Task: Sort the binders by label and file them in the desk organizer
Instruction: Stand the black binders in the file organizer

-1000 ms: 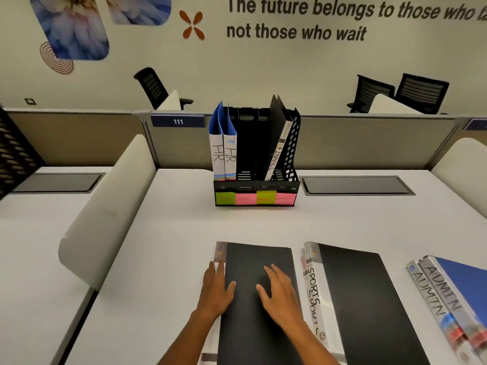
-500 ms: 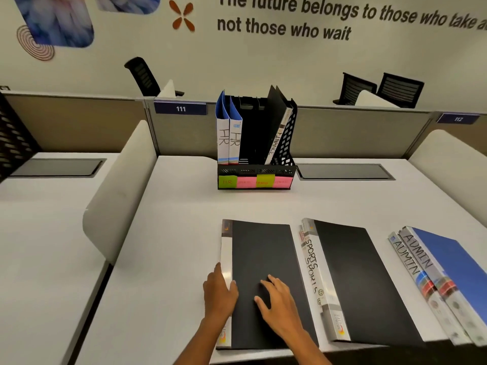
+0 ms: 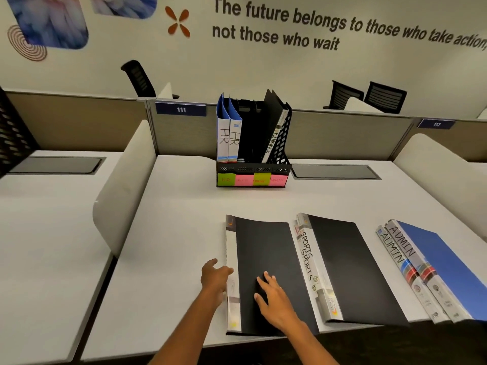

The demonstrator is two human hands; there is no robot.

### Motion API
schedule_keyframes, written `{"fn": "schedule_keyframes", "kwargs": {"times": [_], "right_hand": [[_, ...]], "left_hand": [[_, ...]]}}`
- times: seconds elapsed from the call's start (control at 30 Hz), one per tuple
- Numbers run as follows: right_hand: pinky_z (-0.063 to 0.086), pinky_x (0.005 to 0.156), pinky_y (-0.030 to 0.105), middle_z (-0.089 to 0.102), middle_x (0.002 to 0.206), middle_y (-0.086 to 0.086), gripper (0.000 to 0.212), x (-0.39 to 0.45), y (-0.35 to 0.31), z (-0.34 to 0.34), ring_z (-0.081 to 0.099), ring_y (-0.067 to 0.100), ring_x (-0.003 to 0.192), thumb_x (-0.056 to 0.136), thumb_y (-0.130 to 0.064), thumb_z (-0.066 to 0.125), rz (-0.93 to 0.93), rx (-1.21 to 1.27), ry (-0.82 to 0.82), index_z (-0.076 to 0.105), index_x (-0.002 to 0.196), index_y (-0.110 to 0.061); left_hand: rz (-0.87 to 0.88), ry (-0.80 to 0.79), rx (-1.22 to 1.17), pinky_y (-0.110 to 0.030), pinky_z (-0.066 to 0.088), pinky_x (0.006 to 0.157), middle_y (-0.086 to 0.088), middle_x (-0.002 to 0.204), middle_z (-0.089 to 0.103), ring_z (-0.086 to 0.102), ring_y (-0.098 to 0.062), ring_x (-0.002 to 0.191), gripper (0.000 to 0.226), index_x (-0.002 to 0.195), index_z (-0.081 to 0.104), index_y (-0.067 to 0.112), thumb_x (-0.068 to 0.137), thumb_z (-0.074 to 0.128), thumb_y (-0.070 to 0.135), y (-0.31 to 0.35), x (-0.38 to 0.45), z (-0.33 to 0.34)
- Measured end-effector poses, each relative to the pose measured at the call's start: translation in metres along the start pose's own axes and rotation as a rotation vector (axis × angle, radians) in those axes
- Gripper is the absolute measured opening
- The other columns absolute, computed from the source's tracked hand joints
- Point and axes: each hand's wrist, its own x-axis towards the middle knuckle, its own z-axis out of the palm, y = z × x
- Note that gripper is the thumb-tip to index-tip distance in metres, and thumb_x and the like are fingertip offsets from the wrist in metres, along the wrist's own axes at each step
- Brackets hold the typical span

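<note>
Lying flat near the front edge of the white desk (image 3: 171, 233): a black plastic binder with a pale unlabelled spine (image 3: 266, 270), spine to the left. Pressing down on its black cover, the right hand (image 3: 274, 299), fingers straight and spread, gripping nothing. Touching the spine edge from the left, the left hand (image 3: 214, 279), fingers loosely bent against the side of the binder; impossible to tell whether curling under it.

Lying just right of that binder, edges touching or overlapping, a second black binder with a white spine handwritten SPORTS (image 3: 350, 270). Sitting apart further right, two blue binders with grey spines marked ADMIN (image 3: 432, 270), stacked slightly offset, corners overhanging the front edge of the desk.

Standing at the back centre of the desk, against the grey partition (image 3: 342, 138): a black mesh desk organizer (image 3: 283, 151) with green and pink sticky notes (image 3: 251, 179) along its front lip. Standing upright in its leftmost slot, two blue binders with white spines marked HR (image 3: 228, 135). Leaning tilted toward the right side, a black binder marked FINANCE (image 3: 274, 135); exact slot unclear.
</note>
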Motion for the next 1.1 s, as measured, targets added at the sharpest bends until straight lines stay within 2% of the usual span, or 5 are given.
{"fn": "schedule_keyframes", "kwargs": {"times": [0.33, 0.53, 0.8, 0.9, 1.1], "right_hand": [[0.022, 0.117, 0.027, 0.034, 0.155, -0.005, 0.038, -0.002, 0.003, -0.033, 0.026, 0.011, 0.144, 0.104, -0.026, 0.037, -0.025, 0.202, 0.129, 0.045, 0.142, -0.026], [0.032, 0.110, 0.025, 0.048, 0.146, -0.002, 0.039, 0.018, -0.007, -0.082, 0.042, 0.012, 0.135, 0.102, -0.032, 0.044, -0.010, 0.335, 0.248, 0.049, 0.139, -0.022], [0.049, 0.101, 0.037, 0.053, 0.139, -0.001, 0.054, 0.053, -0.037, -0.178, 0.052, 0.017, 0.125, 0.092, -0.052, 0.050, -0.078, 0.598, 0.408, 0.048, 0.140, -0.026], [0.056, 0.090, 0.044, 0.056, 0.135, 0.000, 0.060, 0.068, -0.044, -0.213, 0.058, 0.020, 0.118, 0.088, -0.057, 0.052, -0.118, 0.654, 0.461, 0.048, 0.139, -0.026], [0.060, 0.078, 0.045, 0.065, 0.125, 0.001, 0.058, 0.093, -0.060, -0.276, 0.067, 0.021, 0.105, 0.080, -0.058, 0.062, -0.222, 0.767, 0.544, 0.056, 0.130, -0.031]], "left_hand": [[0.016, -0.211, -0.085, -0.039, 0.058, 0.068, -0.012, 0.114, 0.065, 0.065, -0.035, 0.093, 0.029, 0.115, 0.062, 0.008, 0.086, 0.068, 0.007, 0.017, -0.016, 0.015], [0.190, -0.184, -0.136, -0.049, 0.058, 0.083, -0.008, 0.109, 0.067, 0.066, -0.030, 0.091, 0.031, 0.114, 0.062, 0.015, 0.085, 0.072, 0.014, 0.050, -0.035, 0.050], [0.549, -0.186, -0.025, -0.035, 0.058, 0.086, 0.007, 0.114, 0.066, 0.066, -0.017, 0.098, 0.036, 0.119, 0.064, 0.025, 0.084, 0.073, 0.022, 0.102, -0.049, 0.110], [0.657, -0.165, -0.004, -0.017, 0.052, 0.078, 0.012, 0.109, 0.065, 0.064, -0.012, 0.097, 0.038, 0.119, 0.064, 0.025, 0.083, 0.074, 0.019, 0.122, -0.053, 0.134], [0.831, -0.143, -0.043, -0.004, 0.048, 0.068, 0.020, 0.103, 0.064, 0.064, 0.004, 0.084, 0.042, 0.123, 0.063, 0.021, 0.083, 0.073, 0.011, 0.152, -0.057, 0.179]]}}
